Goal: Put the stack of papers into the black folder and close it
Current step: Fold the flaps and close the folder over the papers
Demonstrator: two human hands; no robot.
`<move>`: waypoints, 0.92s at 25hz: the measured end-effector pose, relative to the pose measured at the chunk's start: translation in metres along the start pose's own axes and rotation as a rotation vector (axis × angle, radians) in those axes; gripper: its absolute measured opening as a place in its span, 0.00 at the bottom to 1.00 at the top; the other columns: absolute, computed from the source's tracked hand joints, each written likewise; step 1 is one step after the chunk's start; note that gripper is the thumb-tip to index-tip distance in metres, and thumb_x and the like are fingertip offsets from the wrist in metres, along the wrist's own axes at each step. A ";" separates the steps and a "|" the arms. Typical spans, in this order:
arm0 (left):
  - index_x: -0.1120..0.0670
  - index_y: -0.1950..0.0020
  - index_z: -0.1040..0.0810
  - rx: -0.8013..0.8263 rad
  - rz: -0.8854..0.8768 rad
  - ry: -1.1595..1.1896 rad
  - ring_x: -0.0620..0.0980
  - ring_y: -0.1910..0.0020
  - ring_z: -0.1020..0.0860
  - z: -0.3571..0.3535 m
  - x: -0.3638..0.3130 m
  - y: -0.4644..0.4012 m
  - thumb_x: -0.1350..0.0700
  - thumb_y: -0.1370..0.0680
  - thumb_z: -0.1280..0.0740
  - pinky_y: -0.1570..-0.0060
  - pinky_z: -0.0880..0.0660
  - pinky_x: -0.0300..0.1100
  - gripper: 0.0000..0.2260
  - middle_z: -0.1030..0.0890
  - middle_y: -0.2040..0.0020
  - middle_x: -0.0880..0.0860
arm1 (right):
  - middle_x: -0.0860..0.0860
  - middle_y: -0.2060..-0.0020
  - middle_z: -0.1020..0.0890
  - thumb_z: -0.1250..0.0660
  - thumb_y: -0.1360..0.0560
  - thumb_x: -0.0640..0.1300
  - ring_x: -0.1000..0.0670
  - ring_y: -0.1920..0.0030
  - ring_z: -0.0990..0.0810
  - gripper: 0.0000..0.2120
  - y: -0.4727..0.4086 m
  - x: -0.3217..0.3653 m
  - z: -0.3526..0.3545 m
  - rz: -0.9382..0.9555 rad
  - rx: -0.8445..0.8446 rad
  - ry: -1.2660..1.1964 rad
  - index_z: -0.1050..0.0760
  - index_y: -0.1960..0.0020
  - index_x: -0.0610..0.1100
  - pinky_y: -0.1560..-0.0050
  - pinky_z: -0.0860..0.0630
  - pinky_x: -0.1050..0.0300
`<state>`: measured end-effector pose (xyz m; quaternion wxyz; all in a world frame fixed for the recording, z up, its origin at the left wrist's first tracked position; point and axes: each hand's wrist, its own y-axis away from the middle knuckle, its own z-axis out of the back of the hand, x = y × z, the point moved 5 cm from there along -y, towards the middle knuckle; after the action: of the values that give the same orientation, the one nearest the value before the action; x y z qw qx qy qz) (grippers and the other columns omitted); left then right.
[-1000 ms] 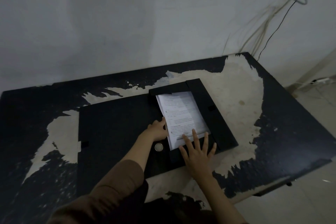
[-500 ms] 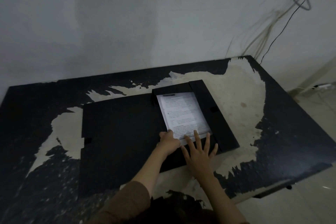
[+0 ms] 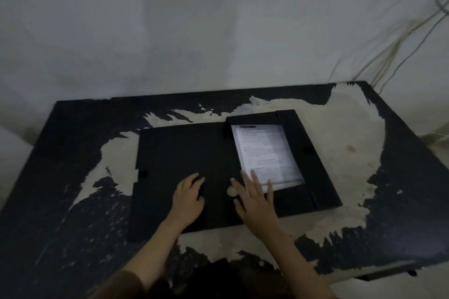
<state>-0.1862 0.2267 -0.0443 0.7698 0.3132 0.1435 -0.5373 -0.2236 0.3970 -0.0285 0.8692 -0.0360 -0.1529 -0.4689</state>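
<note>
The black folder [image 3: 179, 153] lies open on the table, its wide cover spread to the left and its box-like tray to the right. The stack of white printed papers [image 3: 266, 155] rests inside that tray. My left hand [image 3: 188, 195] lies on the open cover, fingers curled down onto it, holding nothing I can see. My right hand [image 3: 255, 198] is spread flat with fingers apart, its fingertips on the near left corner of the papers. A small round metal ring [image 3: 232, 192] in the folder's spine shows between my two hands.
The table [image 3: 352, 133] is black with large worn pale patches. A grey wall stands close behind it. Cables [image 3: 398, 51] hang down the wall at the back right corner. The floor shows past the table's right edge.
My left hand has moved off the papers' edge, leftward onto the open cover. My right hand slid slightly left, still touching the papers. The camera view shifted.
</note>
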 end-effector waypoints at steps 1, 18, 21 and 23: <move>0.51 0.22 0.44 -0.047 0.030 -0.061 0.54 0.22 0.50 0.005 0.019 0.007 0.59 0.19 0.42 0.23 0.49 0.49 0.26 0.48 0.20 0.51 | 0.49 0.22 0.52 0.46 0.21 0.52 0.46 0.23 0.61 0.26 -0.004 0.018 -0.005 0.122 0.050 0.018 0.48 0.24 0.51 0.30 0.70 0.42; 0.53 0.21 0.49 -0.222 0.319 0.093 0.55 0.21 0.57 0.038 0.096 0.059 0.52 0.18 0.44 0.22 0.54 0.48 0.27 0.55 0.20 0.56 | 0.47 0.22 0.57 0.61 0.28 0.67 0.35 0.25 0.62 0.37 -0.017 0.060 -0.066 0.426 0.358 0.251 0.60 0.24 0.51 0.29 0.64 0.31; 0.54 0.23 0.41 -0.322 0.334 0.343 0.55 0.25 0.39 0.068 0.087 0.061 0.62 0.20 0.39 0.25 0.41 0.49 0.26 0.40 0.23 0.57 | 0.48 0.22 0.55 0.59 0.26 0.64 0.37 0.24 0.61 0.32 -0.012 0.063 -0.058 0.410 0.332 0.158 0.57 0.24 0.53 0.29 0.63 0.31; 0.54 0.28 0.33 -0.409 0.312 0.484 0.51 0.40 0.25 0.099 0.078 0.065 0.67 0.22 0.38 0.36 0.28 0.46 0.23 0.31 0.28 0.57 | 0.52 0.23 0.57 0.51 0.22 0.61 0.42 0.24 0.61 0.30 -0.009 0.064 -0.046 0.386 0.342 0.054 0.56 0.24 0.55 0.27 0.61 0.34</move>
<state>-0.1082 0.1211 0.0086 0.8331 0.2890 0.3770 -0.2835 -0.1876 0.3311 -0.0539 0.9397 0.0956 -0.1972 -0.2624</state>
